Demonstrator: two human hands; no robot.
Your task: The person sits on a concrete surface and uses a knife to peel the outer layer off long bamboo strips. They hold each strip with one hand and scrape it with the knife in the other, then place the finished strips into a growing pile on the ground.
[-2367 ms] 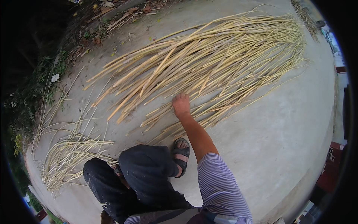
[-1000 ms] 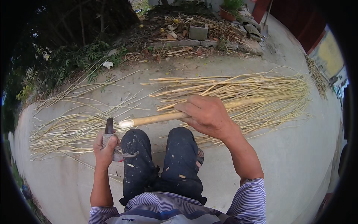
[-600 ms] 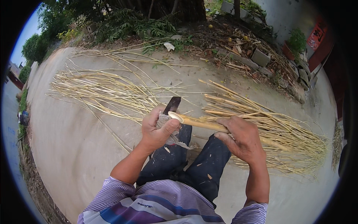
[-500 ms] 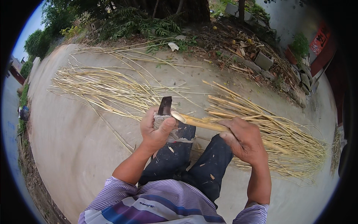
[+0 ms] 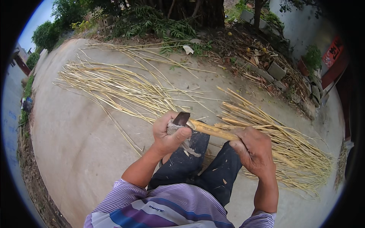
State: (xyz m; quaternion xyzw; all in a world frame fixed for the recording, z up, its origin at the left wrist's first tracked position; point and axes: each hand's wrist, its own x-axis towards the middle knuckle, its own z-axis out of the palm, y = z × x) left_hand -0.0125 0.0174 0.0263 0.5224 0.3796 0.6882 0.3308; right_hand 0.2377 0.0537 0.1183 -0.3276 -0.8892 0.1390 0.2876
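A short dark metal blade, its lower part wrapped in grey cloth, is gripped in my left hand. The blade tilts to the right, its edge at the end of a thick yellow-brown stick. I cannot tell how deep it sits against the stick. My right hand is closed round this stick farther along, thumb on its near side. The stick slants down to the right over my knees and runs on past the hand.
Left of centre, a spread of thin pale sticks lies on the concrete ground. A denser pile of yellow sticks lies at the right. Beyond are bricks, dry litter and a tree trunk. Chips dot my dark trousers.
The blade has gone from nearly upright to tilted right, over the stick's end. The stick's pale slanted cut face shows less. Both hands sit slightly lower and farther right in the picture.
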